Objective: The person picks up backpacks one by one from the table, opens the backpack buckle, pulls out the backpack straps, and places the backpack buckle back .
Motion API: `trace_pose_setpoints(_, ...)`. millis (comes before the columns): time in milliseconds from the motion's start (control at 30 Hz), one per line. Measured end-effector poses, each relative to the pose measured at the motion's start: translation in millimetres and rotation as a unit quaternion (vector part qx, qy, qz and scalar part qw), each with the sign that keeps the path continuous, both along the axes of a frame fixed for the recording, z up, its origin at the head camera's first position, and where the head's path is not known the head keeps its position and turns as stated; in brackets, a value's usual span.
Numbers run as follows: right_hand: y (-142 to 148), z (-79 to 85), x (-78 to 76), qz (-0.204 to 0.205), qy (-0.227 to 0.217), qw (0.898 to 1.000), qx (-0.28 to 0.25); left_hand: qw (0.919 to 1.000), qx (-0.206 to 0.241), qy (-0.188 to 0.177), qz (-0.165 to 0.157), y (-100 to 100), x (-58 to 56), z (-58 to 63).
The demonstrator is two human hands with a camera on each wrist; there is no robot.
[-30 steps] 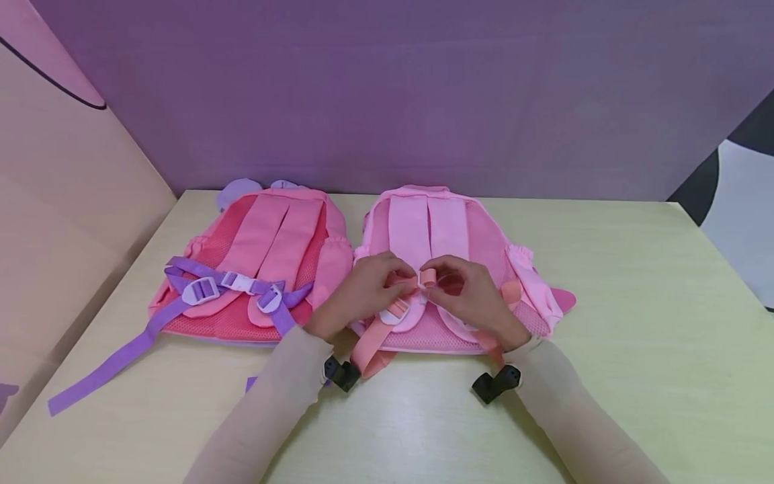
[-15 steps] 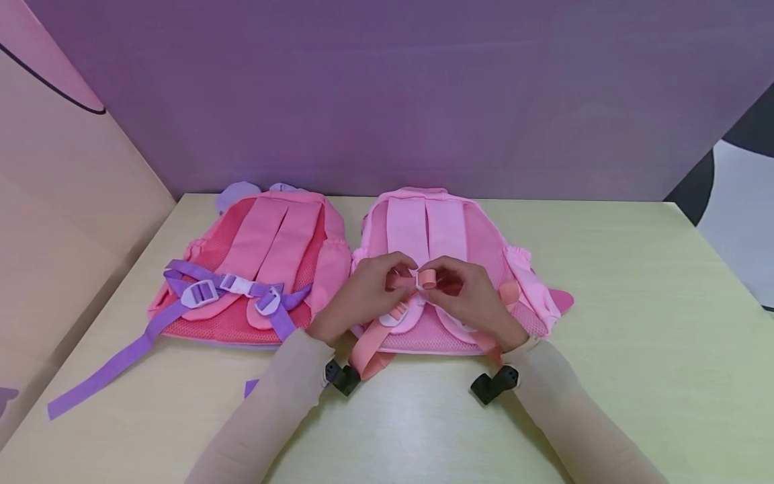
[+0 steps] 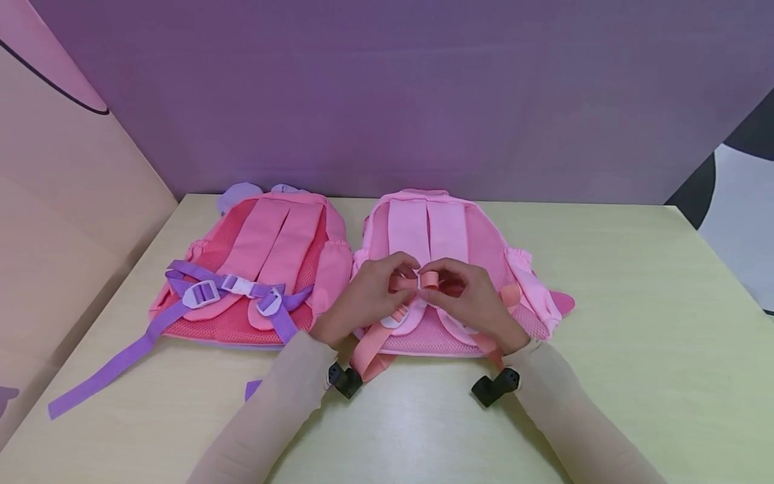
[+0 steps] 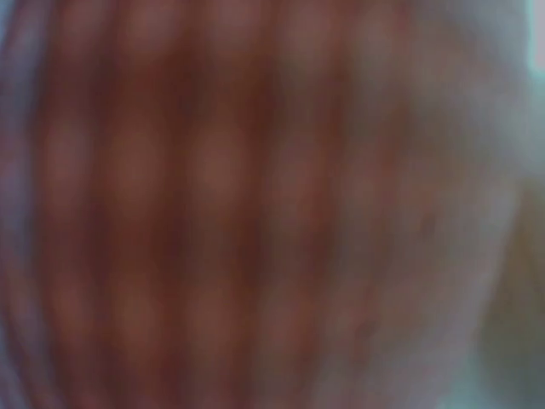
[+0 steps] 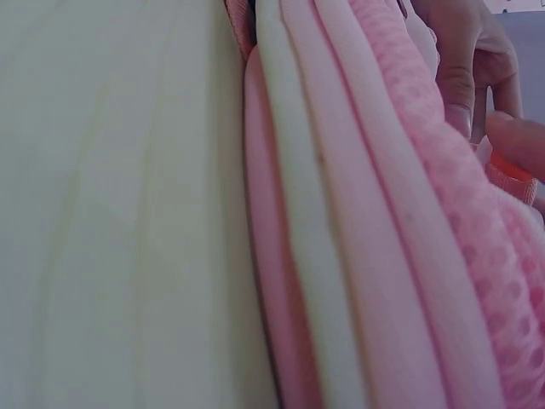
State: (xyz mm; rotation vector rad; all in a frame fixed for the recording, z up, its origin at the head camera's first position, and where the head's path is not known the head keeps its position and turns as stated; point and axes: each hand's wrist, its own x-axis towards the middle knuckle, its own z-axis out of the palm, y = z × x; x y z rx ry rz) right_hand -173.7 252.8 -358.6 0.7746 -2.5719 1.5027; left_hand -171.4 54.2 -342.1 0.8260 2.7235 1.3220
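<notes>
White buckle (image 3: 419,281) sits between left grip (image 3: 370,290) and right grip (image 3: 474,293), both angled inward, pinching orange strap (image 3: 430,279).

A pale table (image 3: 617,289) against a purple panel (image 3: 411,94) suggests a booth-like workspace.

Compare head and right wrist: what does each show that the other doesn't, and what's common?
Only head: the red-pink backpack with its purple strap, and the black wrist cameras.

Only right wrist: a close-up of the separate edge layers on the light pink backpack.

Both: that light pink backpack, the table, and fingers at the orange strap.
</notes>
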Motion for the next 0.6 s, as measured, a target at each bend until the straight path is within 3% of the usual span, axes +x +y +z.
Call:
trace_pose_setpoints(367, -0.4, -1.1, -1.1, -0.012, 0.007, 1.0, -0.009, 0.9983, -0.033, 0.044, 0.018, -5.5, -1.7, 2.1)
trace_pose_setpoints(600, 0.5, -0.4, -0.8, -0.012, 0.003, 1.0, -0.015, 0.9981, -0.031, 0.049, 0.019, -4.5, -2.3, 1.8)
